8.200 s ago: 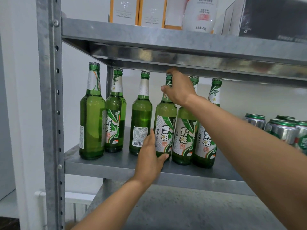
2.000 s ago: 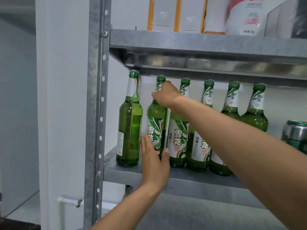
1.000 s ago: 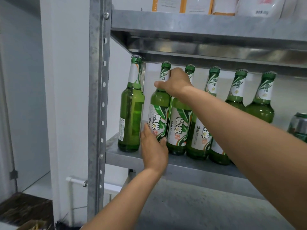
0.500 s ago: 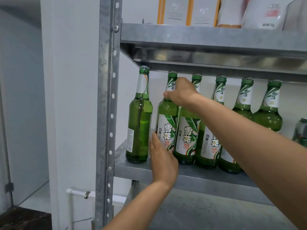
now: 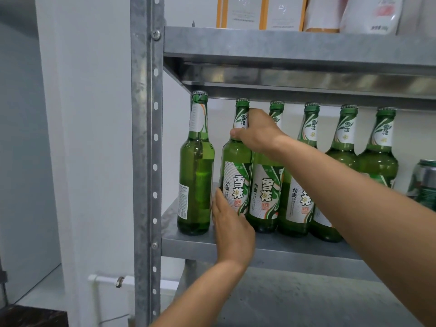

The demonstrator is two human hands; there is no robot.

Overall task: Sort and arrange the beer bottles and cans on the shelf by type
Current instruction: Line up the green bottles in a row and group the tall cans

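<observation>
Several green beer bottles stand in a row on the metal shelf (image 5: 283, 250). My right hand (image 5: 254, 133) grips the neck of the second bottle from the left (image 5: 234, 175), whose white front label faces me. My left hand (image 5: 232, 228) rests against that bottle's lower body, fingers flat on the label. The leftmost bottle (image 5: 195, 175) stands apart from the row with its back label turned toward me. A green and silver can (image 5: 424, 182) shows at the right edge. My right forearm hides the lower parts of the bottles further right.
A perforated steel upright (image 5: 146, 161) frames the shelf on the left. The upper shelf (image 5: 295, 43), just above the bottle caps, carries orange and white boxes (image 5: 259, 11) and a white pouch (image 5: 372, 14). A lower shelf surface (image 5: 295, 303) lies beneath. A white wall is at the left.
Both hands have stayed on the second bottle, whose front label has turned more squarely toward me. The view has shifted slightly; the other bottles have not moved.
</observation>
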